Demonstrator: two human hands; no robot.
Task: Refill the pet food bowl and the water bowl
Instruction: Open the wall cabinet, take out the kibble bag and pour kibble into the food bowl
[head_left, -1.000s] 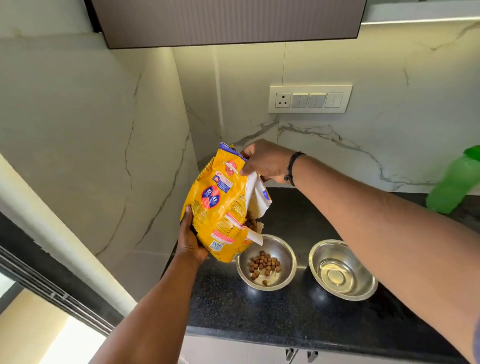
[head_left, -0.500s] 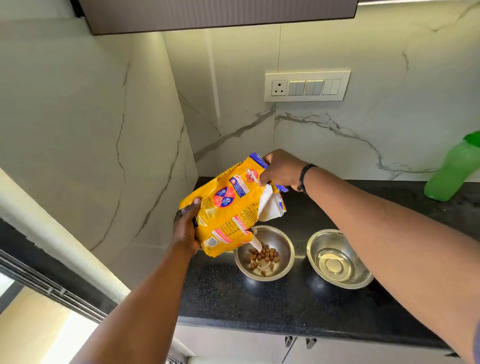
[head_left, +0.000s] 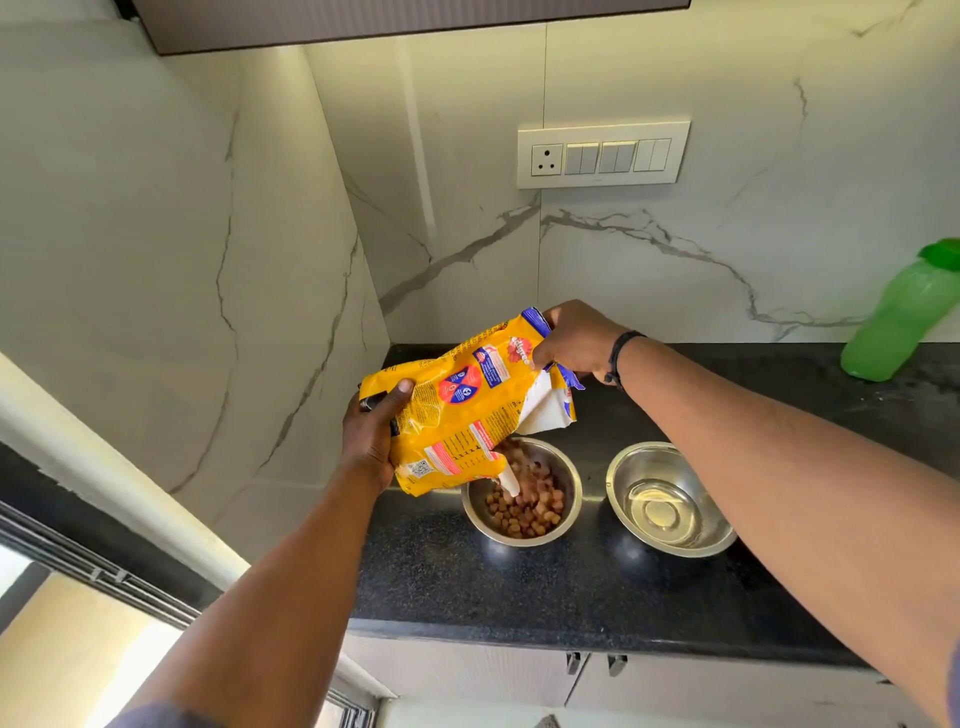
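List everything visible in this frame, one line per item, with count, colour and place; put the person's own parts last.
pet food bag: 1, yellow, tilted over the left bowl, pouring
food bowl: 1, steel, on the counter, holding brown kibble
water bowl: 1, steel, right of the food bowl, a little water inside
bottle: 1, green, far right against the wall
counter: 1, black speckled
switch panel: 1, white, on the marble wall
wristband: 1, black, right wrist
left hand: 1, gripping the bag's bottom
right hand: 1, gripping the bag's top
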